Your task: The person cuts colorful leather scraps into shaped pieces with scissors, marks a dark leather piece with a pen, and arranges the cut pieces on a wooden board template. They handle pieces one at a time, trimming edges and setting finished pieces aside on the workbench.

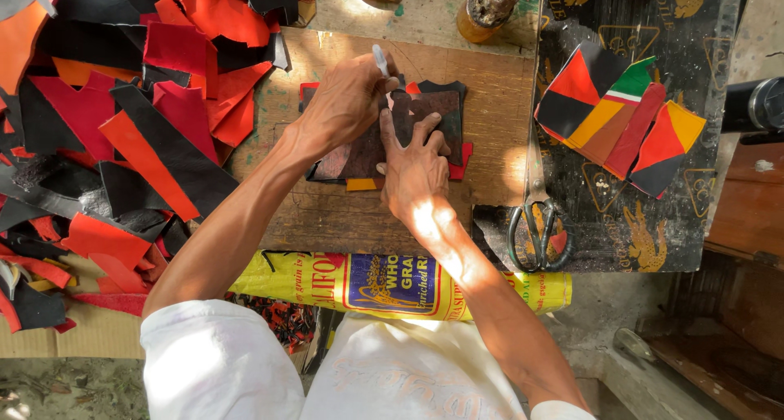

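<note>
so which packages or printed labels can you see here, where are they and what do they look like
Yellow printed sack: hangs over the near edge of the wooden board, below both hands; yellow with a blue and red label panel.
Black printed sheet: covers the right of the bench; black with gold motifs, under scissors.

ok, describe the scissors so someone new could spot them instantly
Start at the dark printed mat covering the right side of the wooden board. At the mat's lower left edge lie the scissors, handles toward the person. They are the only metal tool there; the neighbours above are flat stitched patches of red, black and orange.
</note>
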